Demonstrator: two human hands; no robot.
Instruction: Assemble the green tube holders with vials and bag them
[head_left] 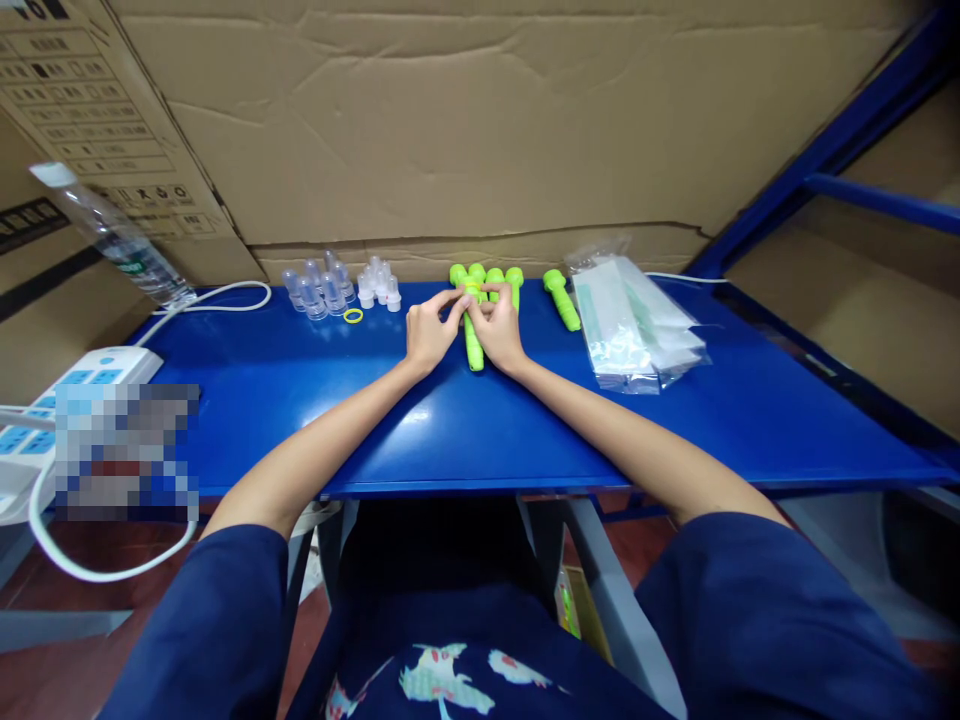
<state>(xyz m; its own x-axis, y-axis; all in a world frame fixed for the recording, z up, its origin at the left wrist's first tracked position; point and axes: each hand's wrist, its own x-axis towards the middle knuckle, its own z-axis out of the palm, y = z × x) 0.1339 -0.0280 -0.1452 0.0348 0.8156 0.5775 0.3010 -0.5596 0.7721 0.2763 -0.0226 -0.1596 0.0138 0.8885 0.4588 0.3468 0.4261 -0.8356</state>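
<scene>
Both my hands meet at the head end of a green flashlight-shaped piece [475, 348] near the back of the blue table. My left hand [435, 328] pinches it from the left, thumb and forefinger closed on its upper part. From the right, my right hand [500, 325] grips the same end, its thumb beside the left one. A yellow band shows between the fingers, partly hidden. Several more green flashlight-shaped pieces [514, 276] stand just behind my hands. One other green piece [562, 300] lies apart to the right. Left of my hands lies a yellow ring [353, 315].
Several clear plastic capsules [315, 296] and smaller white-based caps [379, 284] stand at the back left. Plastic-bagged packets [630, 320] lie right. A water bottle [127, 245], a power strip [82, 390] and a white cable [232, 296] occupy the left. Cardboard [465, 130] walls the back.
</scene>
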